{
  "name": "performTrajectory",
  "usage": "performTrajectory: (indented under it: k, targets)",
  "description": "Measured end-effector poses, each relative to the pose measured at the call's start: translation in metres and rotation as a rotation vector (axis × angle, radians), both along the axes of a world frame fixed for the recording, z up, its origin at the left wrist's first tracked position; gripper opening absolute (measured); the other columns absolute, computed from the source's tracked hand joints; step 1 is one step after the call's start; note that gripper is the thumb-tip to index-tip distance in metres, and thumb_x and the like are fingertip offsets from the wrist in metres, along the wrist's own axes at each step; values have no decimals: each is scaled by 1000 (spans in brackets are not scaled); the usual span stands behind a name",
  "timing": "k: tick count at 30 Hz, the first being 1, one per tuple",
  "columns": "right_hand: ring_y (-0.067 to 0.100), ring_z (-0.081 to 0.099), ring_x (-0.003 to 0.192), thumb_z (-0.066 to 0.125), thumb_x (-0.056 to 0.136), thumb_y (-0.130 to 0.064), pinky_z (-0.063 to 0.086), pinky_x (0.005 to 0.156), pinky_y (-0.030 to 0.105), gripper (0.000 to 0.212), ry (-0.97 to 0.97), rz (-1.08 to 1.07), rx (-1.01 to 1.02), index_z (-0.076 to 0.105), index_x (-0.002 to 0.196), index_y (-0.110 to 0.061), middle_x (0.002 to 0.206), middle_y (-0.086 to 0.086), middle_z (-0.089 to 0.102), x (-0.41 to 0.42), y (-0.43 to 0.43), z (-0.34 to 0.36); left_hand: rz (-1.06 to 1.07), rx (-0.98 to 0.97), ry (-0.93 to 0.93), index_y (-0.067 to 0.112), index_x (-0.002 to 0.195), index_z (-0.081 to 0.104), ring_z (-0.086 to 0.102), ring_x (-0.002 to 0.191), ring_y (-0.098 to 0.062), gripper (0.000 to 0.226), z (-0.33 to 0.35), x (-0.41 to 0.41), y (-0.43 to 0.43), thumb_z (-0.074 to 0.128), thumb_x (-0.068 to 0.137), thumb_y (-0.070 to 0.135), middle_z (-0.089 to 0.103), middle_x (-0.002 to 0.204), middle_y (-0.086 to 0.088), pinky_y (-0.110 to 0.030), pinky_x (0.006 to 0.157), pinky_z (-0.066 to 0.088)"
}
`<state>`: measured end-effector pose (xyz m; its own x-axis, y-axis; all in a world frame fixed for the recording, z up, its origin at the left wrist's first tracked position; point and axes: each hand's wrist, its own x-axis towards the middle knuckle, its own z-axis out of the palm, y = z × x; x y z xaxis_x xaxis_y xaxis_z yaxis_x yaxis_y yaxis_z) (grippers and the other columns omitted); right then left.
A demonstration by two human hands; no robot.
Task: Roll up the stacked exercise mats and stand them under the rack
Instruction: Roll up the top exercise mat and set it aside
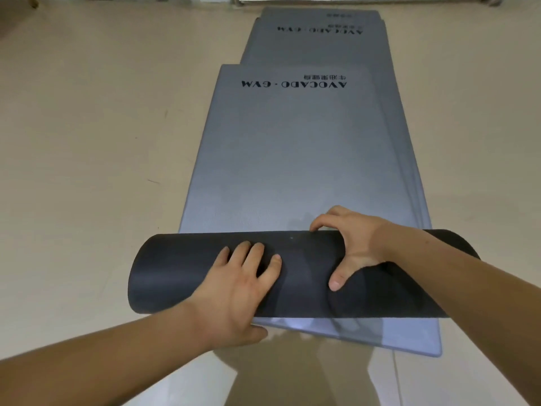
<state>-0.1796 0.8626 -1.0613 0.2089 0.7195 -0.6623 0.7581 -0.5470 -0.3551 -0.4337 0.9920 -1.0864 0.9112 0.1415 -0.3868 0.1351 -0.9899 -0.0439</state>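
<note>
My top mat (292, 156) reads "AVOCADO · GYM" in black capitals, upside down to me, with a line of small characters beyond it that I cannot read. The same lettering shows on a lower mat (316, 51) of the stack farther off. The near end is wound into a roll (181, 276), dark underside outward, lying on the stack on the pale floor (87, 142). Its long axis runs left to right in front of me, and the unrolled grey length stretches away. My left hand (243, 288) presses on the roll with nearly straight fingers. My right hand (351, 244) grips it, fingers hooked over the far side and thumb on the near face.
</note>
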Motion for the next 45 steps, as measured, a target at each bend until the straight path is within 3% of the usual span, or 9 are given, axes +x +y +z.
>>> performTrajectory:
  k: [3, 8, 14, 24, 28, 31, 35, 40, 45]
  targets:
    - [15, 49, 119, 89, 60, -70, 49, 96, 39, 93, -204, 118, 21, 44, 140, -52, 128, -14, 44, -5, 3, 10, 47, 73, -1, 18, 156, -7, 13, 148, -46, 122, -14, 14, -4, 70, 77, 71, 8, 160, -19, -64, 122, 16]
    - [25, 50, 122, 74, 80, -62, 46, 83, 39, 88, -378, 199, -74, 32, 155, -43, 134, -2, 45, -31, 16, 18, 9, 45, -22, 22, 151, 13, 36, 133, -38, 109, -19, 35, 20, 68, 65, 60, 32, 146, -17, -56, 107, 37]
    - [29, 47, 132, 70, 65, -80, 43, 107, 49, 110, -402, 154, 20, 15, 155, -49, 146, -2, 39, -41, 13, 13, 27, -142, 45, 36, 149, 28, 59, 99, -21, 115, 13, 74, 66, 76, 51, 71, 52, 120, 4, -41, 82, 56]
    - [14, 60, 96, 84, 57, -72, 52, 85, 36, 86, -176, 113, -7, 36, 128, -63, 108, -17, 59, -26, 16, 27, 98, -401, 172, 50, 128, 49, 62, 95, -10, 81, 36, 69, 69, 87, 57, 54, 62, 108, 17, -42, 85, 58]
    - [13, 62, 105, 93, 56, -65, 52, 95, 37, 86, -3, -60, -8, 45, 127, -67, 114, -21, 60, -5, 24, 22, 57, -137, -204, 37, 154, 36, 51, 128, -25, 101, 35, 35, 57, 77, 64, 57, 47, 151, 1, -48, 101, 52]
    - [13, 68, 101, 97, 58, -54, 56, 94, 38, 75, 147, -216, 34, 55, 119, -66, 116, -16, 66, 10, 28, 15, -24, 39, -484, 24, 149, 50, 55, 126, -40, 87, 16, 0, 46, 80, 72, 50, 53, 148, -15, -55, 101, 50]
    - [19, 63, 110, 92, 69, -40, 53, 100, 44, 65, 175, -329, 107, 57, 120, -58, 124, -10, 59, 11, 36, 5, 16, 84, -219, 25, 166, 13, 28, 152, -43, 123, -11, -1, 49, 76, 71, 70, 27, 168, -20, -61, 123, 26]
    - [21, 51, 123, 68, 90, -54, 48, 95, 41, 54, -327, -65, 197, 47, 139, -47, 131, -8, 48, 0, 46, 20, 54, 78, -91, 26, 162, -16, 5, 157, -37, 138, -14, 45, 70, 69, 69, 83, 2, 171, -13, -58, 127, 7]
    - [37, 29, 148, 72, 62, -86, 42, 109, 58, 140, -539, 89, -164, -1, 165, -26, 159, 13, 24, -32, 50, 10, 43, -15, -68, 31, 162, 7, 31, 145, -28, 137, -11, 78, 98, 76, 54, 78, 28, 161, -1, -51, 123, 24]
